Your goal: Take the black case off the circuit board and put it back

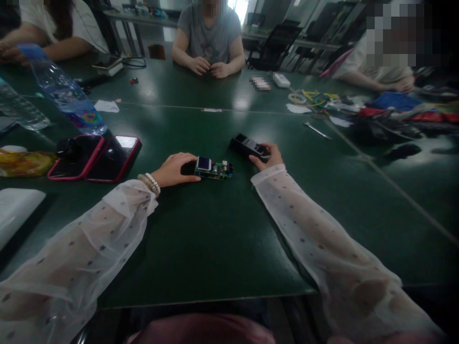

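Observation:
A green circuit board [215, 169] with a small screen at its left end lies on the dark green table [201, 239]. My left hand [175, 169] grips the board's left end between thumb and fingers. To the right of the board is a black device [245, 145] with a grey face, set at a slant. My right hand [268, 156] has its thumb and fingers around the right end of this device. The board and the device are apart, with a small gap of table between them.
Two red-edged phones [113, 157] and a water bottle [68, 93] stand left. A wrench [318, 130] and a pile of cables and cloth [394, 112] are at right. A person's hands [210, 67] rest across the table; people sit at both sides.

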`<action>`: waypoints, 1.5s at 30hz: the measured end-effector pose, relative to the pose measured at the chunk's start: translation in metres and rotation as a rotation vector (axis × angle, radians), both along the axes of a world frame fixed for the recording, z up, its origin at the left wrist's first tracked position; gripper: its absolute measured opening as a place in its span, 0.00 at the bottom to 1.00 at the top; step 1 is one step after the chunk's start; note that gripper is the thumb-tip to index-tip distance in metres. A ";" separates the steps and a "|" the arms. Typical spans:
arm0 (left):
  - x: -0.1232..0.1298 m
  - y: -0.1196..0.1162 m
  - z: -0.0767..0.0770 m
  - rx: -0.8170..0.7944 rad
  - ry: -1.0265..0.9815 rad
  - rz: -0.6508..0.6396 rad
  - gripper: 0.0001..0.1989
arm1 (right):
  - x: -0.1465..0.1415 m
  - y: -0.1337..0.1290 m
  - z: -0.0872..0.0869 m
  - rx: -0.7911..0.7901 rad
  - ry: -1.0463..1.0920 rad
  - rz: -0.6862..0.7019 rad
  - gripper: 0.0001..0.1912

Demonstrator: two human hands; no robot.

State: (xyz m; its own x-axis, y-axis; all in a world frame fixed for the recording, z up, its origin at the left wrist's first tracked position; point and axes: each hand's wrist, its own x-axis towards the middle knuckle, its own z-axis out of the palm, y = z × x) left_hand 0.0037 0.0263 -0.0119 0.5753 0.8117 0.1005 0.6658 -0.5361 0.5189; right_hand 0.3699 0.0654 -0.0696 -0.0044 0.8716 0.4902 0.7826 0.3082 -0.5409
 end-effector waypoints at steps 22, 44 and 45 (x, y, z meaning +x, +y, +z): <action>0.001 -0.001 0.004 -0.013 0.022 -0.004 0.31 | -0.011 -0.008 0.012 -0.027 -0.090 -0.046 0.35; 0.001 0.000 0.000 0.013 0.023 -0.006 0.31 | -0.025 -0.023 0.027 0.054 0.002 -0.050 0.31; 0.000 0.001 0.000 0.014 0.022 -0.008 0.31 | -0.029 -0.026 0.030 0.060 0.028 -0.016 0.31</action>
